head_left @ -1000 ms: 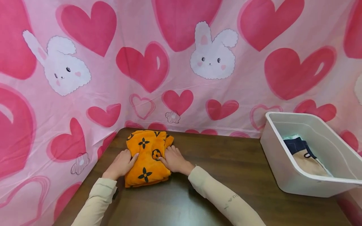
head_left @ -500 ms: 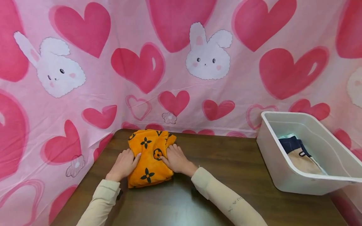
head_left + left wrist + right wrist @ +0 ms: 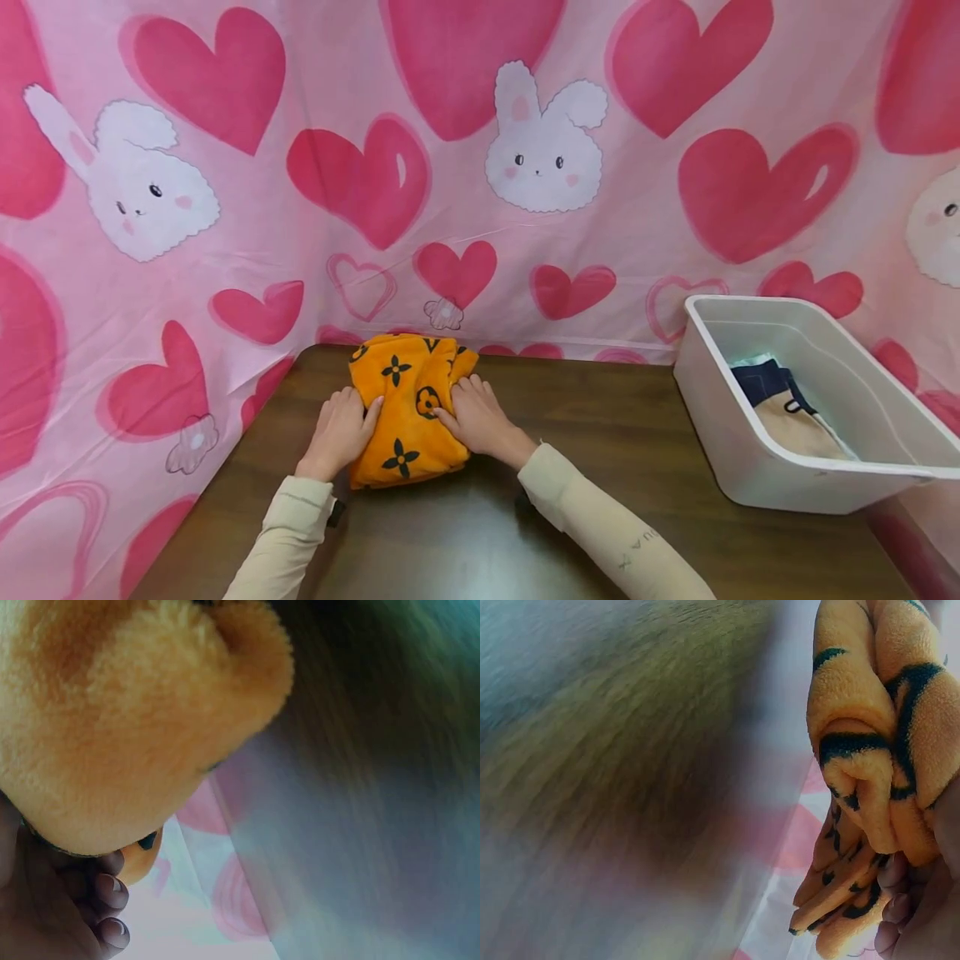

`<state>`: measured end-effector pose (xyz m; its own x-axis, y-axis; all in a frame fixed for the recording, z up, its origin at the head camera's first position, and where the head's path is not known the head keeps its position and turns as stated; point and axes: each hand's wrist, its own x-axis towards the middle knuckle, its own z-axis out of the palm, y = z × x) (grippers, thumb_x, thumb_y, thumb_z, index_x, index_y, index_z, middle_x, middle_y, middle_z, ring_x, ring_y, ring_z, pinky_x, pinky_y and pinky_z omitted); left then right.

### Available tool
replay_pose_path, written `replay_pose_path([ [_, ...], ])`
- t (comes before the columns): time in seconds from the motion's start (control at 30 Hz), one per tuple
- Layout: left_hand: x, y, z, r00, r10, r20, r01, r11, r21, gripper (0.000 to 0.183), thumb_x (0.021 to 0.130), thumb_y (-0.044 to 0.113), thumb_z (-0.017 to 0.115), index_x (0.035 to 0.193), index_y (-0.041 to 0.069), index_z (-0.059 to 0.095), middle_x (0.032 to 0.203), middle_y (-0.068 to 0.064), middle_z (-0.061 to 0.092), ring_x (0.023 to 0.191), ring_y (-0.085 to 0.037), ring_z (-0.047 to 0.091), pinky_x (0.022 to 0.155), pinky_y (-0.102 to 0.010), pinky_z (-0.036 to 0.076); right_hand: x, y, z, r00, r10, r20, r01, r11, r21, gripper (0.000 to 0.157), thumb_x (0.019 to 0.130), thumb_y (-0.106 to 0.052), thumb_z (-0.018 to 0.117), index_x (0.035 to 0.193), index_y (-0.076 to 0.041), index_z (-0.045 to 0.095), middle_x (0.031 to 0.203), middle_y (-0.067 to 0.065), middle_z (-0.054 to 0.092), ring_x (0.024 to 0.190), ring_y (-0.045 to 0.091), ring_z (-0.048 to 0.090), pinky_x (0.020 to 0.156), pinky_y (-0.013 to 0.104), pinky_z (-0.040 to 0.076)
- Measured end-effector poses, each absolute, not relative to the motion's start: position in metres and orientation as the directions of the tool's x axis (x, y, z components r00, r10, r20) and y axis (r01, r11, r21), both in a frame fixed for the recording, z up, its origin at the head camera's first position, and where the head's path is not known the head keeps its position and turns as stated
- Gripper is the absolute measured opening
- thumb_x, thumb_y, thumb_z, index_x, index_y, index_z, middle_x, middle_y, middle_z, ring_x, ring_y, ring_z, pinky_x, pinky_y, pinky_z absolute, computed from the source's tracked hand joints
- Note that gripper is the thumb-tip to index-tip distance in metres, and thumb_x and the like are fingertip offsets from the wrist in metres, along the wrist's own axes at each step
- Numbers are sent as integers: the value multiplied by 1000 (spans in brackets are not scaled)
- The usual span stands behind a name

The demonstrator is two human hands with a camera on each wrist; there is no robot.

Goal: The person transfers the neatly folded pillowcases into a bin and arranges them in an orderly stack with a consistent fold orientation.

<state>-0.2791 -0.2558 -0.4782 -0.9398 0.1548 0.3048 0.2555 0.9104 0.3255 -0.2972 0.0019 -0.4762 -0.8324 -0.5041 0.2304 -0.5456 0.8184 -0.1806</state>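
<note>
A folded orange fleece cloth [image 3: 408, 417] with dark flower figures is held between both hands at the far left part of the table. My left hand [image 3: 341, 429] grips its left side, thumb on top; in the left wrist view the fingertips [image 3: 112, 892] curl at the cloth's edge. On the opposite side my right hand [image 3: 483, 421] holds it with the thumb over the top. Thick rolled folds of the cloth [image 3: 855, 757] fill the right part of the right wrist view, beside curled fingers. Its underside is hidden in the head view.
A grey-white plastic bin [image 3: 712, 417] stands at the table's right, holding folded clothes [image 3: 787, 417] in navy, beige and pale green. Brown wooden tabletop [image 3: 585, 417] lies between cloth and bin. A pink heart-and-rabbit curtain [image 3: 450, 208] hangs behind and at the left.
Both hands have carried the cloth a little to the right and slightly up, and it now looks raised off the table. The head view has turned slightly right.
</note>
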Motion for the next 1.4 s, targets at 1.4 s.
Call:
replay_pose_path([
  [1.4, -284, -170, -466, -908, 154, 391, 289, 904, 314, 45, 104, 34, 56, 80, -4, 58, 75, -15, 53, 75, -37, 52, 73, -48, 45, -283, 79, -461, -871, -409, 272, -471, 853, -224, 45, 102, -47, 56, 107, -3, 62, 90, 4, 52, 90, 23, 40, 79, 36, 33],
])
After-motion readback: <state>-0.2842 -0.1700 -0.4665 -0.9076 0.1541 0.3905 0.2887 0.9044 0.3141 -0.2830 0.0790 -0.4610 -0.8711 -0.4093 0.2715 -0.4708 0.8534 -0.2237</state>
